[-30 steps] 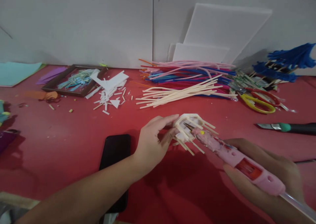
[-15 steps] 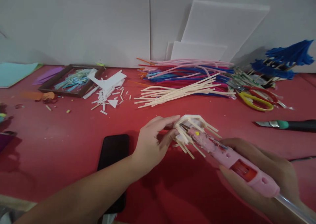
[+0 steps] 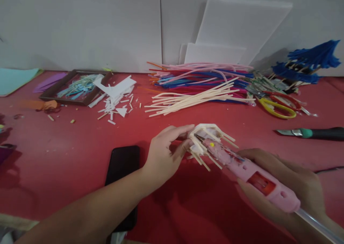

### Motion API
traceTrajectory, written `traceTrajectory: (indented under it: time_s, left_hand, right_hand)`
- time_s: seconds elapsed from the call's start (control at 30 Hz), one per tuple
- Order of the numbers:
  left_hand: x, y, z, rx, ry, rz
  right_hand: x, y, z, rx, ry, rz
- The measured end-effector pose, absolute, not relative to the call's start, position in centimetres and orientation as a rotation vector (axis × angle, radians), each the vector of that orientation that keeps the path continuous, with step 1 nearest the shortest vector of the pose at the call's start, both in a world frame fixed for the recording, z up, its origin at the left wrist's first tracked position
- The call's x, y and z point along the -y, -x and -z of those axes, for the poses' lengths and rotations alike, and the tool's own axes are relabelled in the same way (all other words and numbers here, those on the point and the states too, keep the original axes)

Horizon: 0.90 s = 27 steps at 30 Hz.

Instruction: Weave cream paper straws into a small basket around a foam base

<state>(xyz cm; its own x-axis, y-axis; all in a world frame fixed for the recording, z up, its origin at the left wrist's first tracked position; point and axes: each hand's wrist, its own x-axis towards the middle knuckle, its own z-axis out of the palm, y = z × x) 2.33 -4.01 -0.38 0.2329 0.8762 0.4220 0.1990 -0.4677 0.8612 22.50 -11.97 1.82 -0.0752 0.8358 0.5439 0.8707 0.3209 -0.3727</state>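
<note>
Between the thumb and fingers of my left hand [image 3: 163, 158] is a small pale model [image 3: 208, 127] with a many-sided white top and several thin sticks jutting down and to the right. My right hand [image 3: 285, 183] is wrapped round a pink glue gun [image 3: 252, 170], a clear glue stick coming out of its back end. The gun's dark metal nozzle reaches inside the model, by the sticks near my left fingertips. Whether the tip touches them is hard to tell.
A black phone [image 3: 123, 165] lies beneath my left forearm. Behind are white scraps [image 3: 115, 93], a brown frame [image 3: 80, 101], cream sticks [image 3: 188, 100] and coloured stems [image 3: 199, 67]. Yellow-handled scissors [image 3: 276, 109], a cutter [image 3: 319, 133] and a blue-roofed model [image 3: 314, 59] are at right.
The whole view has shifted slightly. Both hands keep their hold, and the nozzle stays inside the model.
</note>
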Motion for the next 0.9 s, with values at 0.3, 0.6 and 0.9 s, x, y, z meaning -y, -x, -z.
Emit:
traceTrajectory:
  time_s: [0.3,0.6,0.9]
  left_hand:
    - [3.91,-2.34,0.38,-1.038,-1.764,-1.228]
    - [3.96,-2.46,0.6,-0.97,-1.795,-1.249]
    - [3.98,-2.49,0.42,-0.991,-1.767,-1.228]
  right_hand:
    - [11.91,-22.7,-1.83,1.867,1.536,0.08]
    - [11.89,-23.15,-1.73,2.005,1.488,0.153]
    - [11.93,-22.73,-2.24,1.928,1.562,0.177]
